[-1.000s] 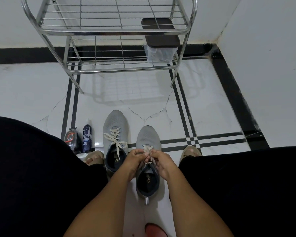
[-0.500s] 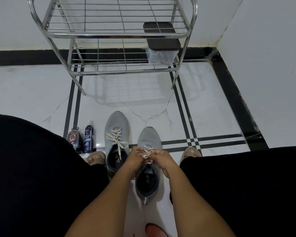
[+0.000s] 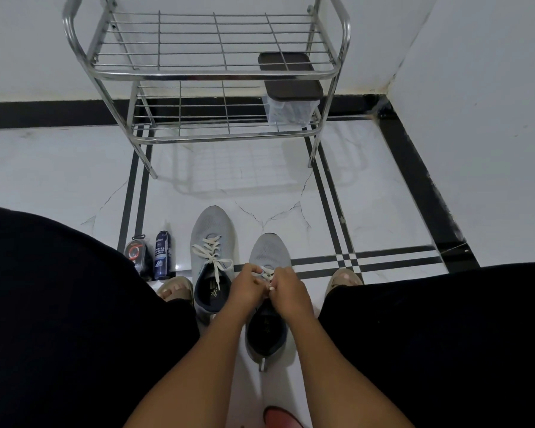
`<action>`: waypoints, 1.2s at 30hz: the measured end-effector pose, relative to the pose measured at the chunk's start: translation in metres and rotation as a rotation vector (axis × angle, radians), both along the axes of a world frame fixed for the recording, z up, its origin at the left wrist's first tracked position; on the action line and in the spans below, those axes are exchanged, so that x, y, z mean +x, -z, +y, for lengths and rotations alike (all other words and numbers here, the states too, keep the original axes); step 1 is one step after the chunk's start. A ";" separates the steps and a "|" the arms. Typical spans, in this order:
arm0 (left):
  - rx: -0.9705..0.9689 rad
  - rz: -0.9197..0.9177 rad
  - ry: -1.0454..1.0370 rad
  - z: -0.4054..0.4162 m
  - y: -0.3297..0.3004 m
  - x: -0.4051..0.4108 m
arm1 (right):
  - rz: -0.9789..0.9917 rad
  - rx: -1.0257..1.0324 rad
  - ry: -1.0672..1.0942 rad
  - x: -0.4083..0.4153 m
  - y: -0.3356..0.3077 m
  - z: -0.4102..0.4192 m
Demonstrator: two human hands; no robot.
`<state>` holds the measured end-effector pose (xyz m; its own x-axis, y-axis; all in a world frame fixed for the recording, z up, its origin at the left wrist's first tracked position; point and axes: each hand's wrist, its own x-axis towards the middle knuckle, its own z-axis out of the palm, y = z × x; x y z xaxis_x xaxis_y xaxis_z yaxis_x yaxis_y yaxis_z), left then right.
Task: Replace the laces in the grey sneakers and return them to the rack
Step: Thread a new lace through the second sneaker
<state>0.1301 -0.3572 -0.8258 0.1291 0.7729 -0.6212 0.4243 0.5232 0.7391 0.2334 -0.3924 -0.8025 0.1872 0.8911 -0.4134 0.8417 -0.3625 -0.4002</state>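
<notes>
Left hand [image 3: 247,284] and right hand [image 3: 286,288] both pinching cream lace [image 3: 266,272] over right grey sneaker [image 3: 267,304]; left sneaker [image 3: 212,251] laced, just beside. Rack [image 3: 210,75] beyond.

Dim, cool, even light; the rack [image 3: 204,72] casts a soft grid shadow on the glossy floor [image 3: 383,193]; wide-angle bending at the edges; black clothing [image 3: 59,319] lacks detail

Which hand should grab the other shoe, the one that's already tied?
Probably the left hand. The tied sneaker sits right beside it, while the right hand would have to cross over. Both hands are busy with the lace now.
</notes>
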 end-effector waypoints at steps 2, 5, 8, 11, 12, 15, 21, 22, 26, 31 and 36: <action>-0.091 -0.048 -0.078 0.001 -0.001 0.001 | -0.065 0.054 0.005 -0.005 0.004 -0.009; -0.176 -0.094 -0.106 0.006 -0.005 0.001 | -0.092 0.098 0.046 -0.007 0.007 -0.017; -0.239 -0.112 -0.050 0.009 -0.008 0.001 | -0.040 0.107 0.099 -0.006 0.007 -0.018; -0.267 -0.101 0.027 0.012 -0.007 0.001 | 0.059 0.107 0.195 -0.003 0.008 -0.016; -0.270 -0.085 0.066 0.012 -0.007 0.001 | 0.089 0.108 0.224 -0.002 0.010 -0.015; -0.241 -0.039 0.190 0.014 -0.011 0.002 | 0.154 0.121 0.288 -0.001 0.012 -0.014; -0.419 -0.291 -0.087 0.004 -0.006 0.001 | 0.296 0.084 0.416 0.001 0.012 -0.009; -0.462 -0.345 -0.171 0.003 -0.003 0.001 | 0.315 0.060 0.443 0.002 0.012 -0.008; -0.491 -0.399 -0.398 -0.002 0.002 0.001 | 0.448 -0.050 0.597 0.000 0.019 -0.009; -0.465 -0.411 -0.598 -0.005 0.012 0.001 | 0.540 -0.078 0.675 0.000 0.025 -0.010; -0.371 -0.419 -0.768 -0.002 0.012 0.003 | 0.523 -0.165 0.777 0.005 0.016 -0.007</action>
